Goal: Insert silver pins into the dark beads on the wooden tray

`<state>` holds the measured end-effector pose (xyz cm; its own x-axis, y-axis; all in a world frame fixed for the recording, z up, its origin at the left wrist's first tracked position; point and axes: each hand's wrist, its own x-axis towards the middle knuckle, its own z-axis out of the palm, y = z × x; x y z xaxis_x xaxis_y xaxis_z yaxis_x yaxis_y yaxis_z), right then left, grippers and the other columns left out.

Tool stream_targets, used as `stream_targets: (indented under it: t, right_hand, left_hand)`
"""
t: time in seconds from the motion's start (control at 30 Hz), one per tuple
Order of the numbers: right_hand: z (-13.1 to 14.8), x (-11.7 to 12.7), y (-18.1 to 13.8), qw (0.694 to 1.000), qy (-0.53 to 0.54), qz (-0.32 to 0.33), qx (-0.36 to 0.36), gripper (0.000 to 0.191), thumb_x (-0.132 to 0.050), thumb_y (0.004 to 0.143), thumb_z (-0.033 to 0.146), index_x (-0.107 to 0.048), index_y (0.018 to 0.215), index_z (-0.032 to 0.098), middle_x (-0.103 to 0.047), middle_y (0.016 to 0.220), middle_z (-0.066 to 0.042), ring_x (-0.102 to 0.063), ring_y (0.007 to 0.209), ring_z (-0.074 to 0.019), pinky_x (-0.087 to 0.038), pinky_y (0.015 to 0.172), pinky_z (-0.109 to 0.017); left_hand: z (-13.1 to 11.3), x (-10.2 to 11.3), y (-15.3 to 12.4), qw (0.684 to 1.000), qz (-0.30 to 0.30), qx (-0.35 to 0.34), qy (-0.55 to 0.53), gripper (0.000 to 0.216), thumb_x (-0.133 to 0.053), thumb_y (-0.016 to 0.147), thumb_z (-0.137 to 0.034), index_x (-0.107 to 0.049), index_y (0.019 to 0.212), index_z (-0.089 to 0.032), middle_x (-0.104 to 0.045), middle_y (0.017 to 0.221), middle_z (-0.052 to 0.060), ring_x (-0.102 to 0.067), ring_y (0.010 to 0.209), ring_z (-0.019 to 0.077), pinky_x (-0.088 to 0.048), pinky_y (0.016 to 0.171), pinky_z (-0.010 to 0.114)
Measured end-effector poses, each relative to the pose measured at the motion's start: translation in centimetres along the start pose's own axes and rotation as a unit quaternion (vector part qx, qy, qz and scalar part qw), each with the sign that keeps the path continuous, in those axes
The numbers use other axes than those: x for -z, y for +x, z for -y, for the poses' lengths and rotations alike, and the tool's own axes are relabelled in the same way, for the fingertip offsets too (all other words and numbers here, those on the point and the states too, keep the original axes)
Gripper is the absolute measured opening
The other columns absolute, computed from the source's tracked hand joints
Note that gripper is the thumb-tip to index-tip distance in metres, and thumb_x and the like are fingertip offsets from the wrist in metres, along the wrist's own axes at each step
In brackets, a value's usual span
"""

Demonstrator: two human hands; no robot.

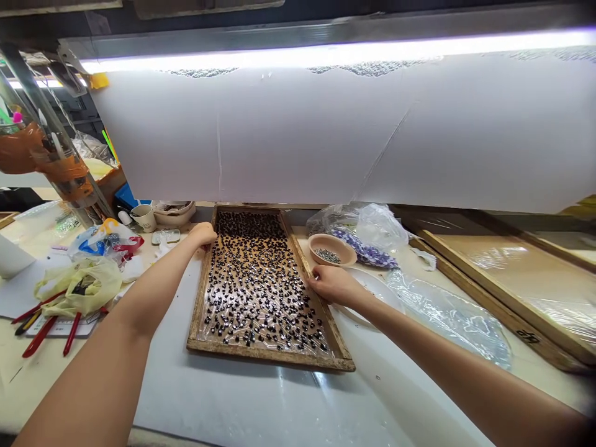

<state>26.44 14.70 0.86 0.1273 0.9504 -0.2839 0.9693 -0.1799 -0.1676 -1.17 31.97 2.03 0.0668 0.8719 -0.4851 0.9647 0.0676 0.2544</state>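
At the centre of the frame, a wooden tray (pixel 270 356) of black beads (pixel 261 280), its long axis running bottom to top, is grasped near the top of its left edge by the left hand (pixel 203 235) and lower on its right edge by the right hand (pixel 331 285).

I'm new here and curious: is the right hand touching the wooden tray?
Touching: the head view shows the right hand gripping the right side of the wooden tray.

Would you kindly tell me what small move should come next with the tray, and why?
Perhaps gently shake the tray: left hand and right hand grip its opposite sides, and the black pieces crowd its far end but lie sparser nearer.
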Motion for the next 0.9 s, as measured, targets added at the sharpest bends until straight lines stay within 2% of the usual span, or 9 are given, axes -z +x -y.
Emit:
stream_targets:
  t: [0.43,0.67,0.9]
  right_hand:
    - [0.5,0.1,-1.9,0.999,-0.035,-0.029,0.016,0.024,-0.044,0.078,0.025,-0.063,0.085,0.012,-0.068,0.086,-0.015,-0.062,0.079,-0.0242,-0.031,0.056,-0.027]
    - [0.0,0.3,-3.7,0.998,-0.049,-0.028,0.024,0.023,-0.046,0.077,0.026,-0.064,0.081,0.012,-0.068,0.083,-0.014,-0.061,0.073,-0.0221,-0.031,0.054,-0.026]
    - [-0.8,-0.5,-6.2,0.997,-0.061,-0.028,0.028,0.022,-0.046,0.076,0.024,-0.063,0.081,0.012,-0.067,0.082,-0.013,-0.061,0.074,-0.0226,-0.031,0.054,-0.027]
  left_hand:
    - [1.9,-0.3,-2.6,0.999,-0.025,-0.016,0.013,0.036,-0.054,0.085,-0.034,-0.052,0.115,-0.015,-0.056,0.116,0.009,-0.057,0.098,0.0206,-0.049,0.082,0.040]
    - [3.2,-1.5,-6.0,0.999,-0.026,-0.018,0.014,0.036,-0.054,0.085,-0.034,-0.053,0.115,-0.014,-0.056,0.115,0.010,-0.058,0.098,0.0204,-0.050,0.082,0.040]
    - [4.5,-3.9,-10.1,0.999,-0.036,-0.026,0.017,0.034,-0.053,0.085,-0.035,-0.053,0.114,-0.016,-0.056,0.115,0.008,-0.057,0.098,0.0206,-0.050,0.082,0.041]
